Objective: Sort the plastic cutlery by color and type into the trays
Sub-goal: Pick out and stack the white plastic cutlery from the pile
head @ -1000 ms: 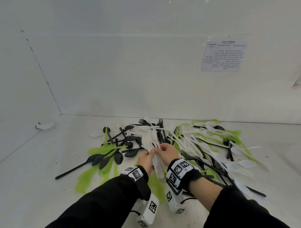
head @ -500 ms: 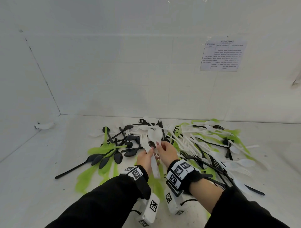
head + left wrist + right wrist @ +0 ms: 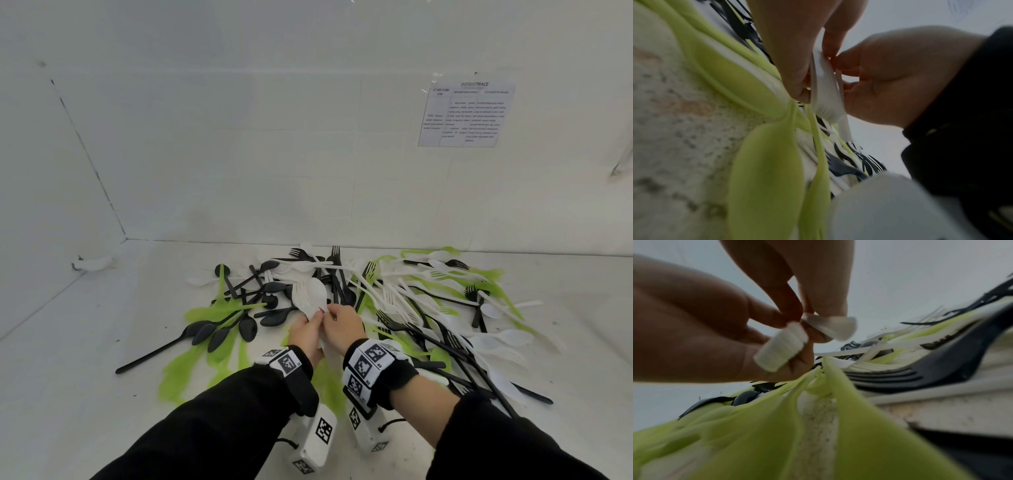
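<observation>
Fingers of the left hand grip a stack of white spoons by the handles, bowls nested, likely to keep one type together. Right hand pinches the same stack, probably squaring it; the pile lies from 9 to 3 o'clock.

Black spoons — glossy plastic; white tabletop — seemingly rough, speckled.

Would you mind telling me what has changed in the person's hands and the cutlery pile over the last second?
The right hand has brought a white spoon onto the bundle of white cutlery that the left hand grips, and now pinches it there beside the left fingers. A second ago fork tines topped the bundle; now the spoon bowl faces the camera. The left hand's grip and the black, white and green pile stayed put.
</observation>
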`<state>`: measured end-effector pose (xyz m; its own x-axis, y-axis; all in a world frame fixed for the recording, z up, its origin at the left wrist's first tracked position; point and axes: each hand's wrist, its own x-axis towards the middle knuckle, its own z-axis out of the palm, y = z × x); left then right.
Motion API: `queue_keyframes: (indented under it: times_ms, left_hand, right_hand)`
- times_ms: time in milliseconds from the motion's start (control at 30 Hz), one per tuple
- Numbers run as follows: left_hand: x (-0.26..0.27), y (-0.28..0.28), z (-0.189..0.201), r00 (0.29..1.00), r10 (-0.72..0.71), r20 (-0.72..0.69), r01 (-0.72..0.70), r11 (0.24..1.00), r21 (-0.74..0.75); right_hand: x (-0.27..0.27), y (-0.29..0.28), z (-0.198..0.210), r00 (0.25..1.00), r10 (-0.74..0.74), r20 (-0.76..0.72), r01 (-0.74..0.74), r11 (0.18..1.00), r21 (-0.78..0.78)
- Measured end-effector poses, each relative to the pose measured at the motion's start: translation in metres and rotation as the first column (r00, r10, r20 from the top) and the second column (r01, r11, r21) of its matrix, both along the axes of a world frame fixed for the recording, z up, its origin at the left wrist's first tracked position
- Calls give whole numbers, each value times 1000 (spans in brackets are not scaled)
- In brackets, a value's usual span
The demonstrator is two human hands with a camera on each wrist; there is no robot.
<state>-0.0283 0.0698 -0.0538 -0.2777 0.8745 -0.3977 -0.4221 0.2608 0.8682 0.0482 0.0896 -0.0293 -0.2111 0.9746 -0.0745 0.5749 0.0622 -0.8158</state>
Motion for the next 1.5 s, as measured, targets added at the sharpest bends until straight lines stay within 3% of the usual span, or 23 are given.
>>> queue_keyframes:
  times_ms: [233,367,467,700,900,1000,1133,1200,1267,1333,1500]
  left_hand:
    - [-2,0,-3,996,32,-84,-30,999,28]
    - [-4,1,-5,996,22,-88,-18,999,42]
    - [-6,0,-8,994,-10,-106,13,999,29]
    - [-3,-6,1,1000,-9,-18,9,1000,22]
    - [6,-11,9,998,-55,2,55,998,-7]
    - [8,-11,10,998,-59,25,58,998,5]
    - [11,-10,15,999,-33,-19,33,999,17]
    - [11,-11,15,999,-13,-32,14,1000,11]
    - [12,-13,16,999,2,-32,-2,1000,5]
    - [15,-17,16,999,12,-41,-12,1000,-5]
    - [21,-26,18,999,25,-34,-25,1000,-6]
  right_hand:
    - [-5,4,-4,992,-94,-85,90,995,-49]
    - [-3,-1,-4,988,-70,-140,54,992,-111]
    - [-2,-4,-3,996,-20,-82,11,995,-102]
    - [9,-3,-8,960,-134,-247,105,986,-127]
    - [16,-9,0,975,-82,-204,70,995,-68]
    - [25,-5,11,993,45,-107,-52,997,-58]
    - [51,15,20,988,-25,152,16,998,66]
    - [63,23,16,919,43,392,-45,999,-5]
    - [69,25,12,785,150,602,-112,989,-101]
    - [71,24,11,710,247,660,-188,969,-161]
    - [67,20,11,631,321,706,-274,944,-184]
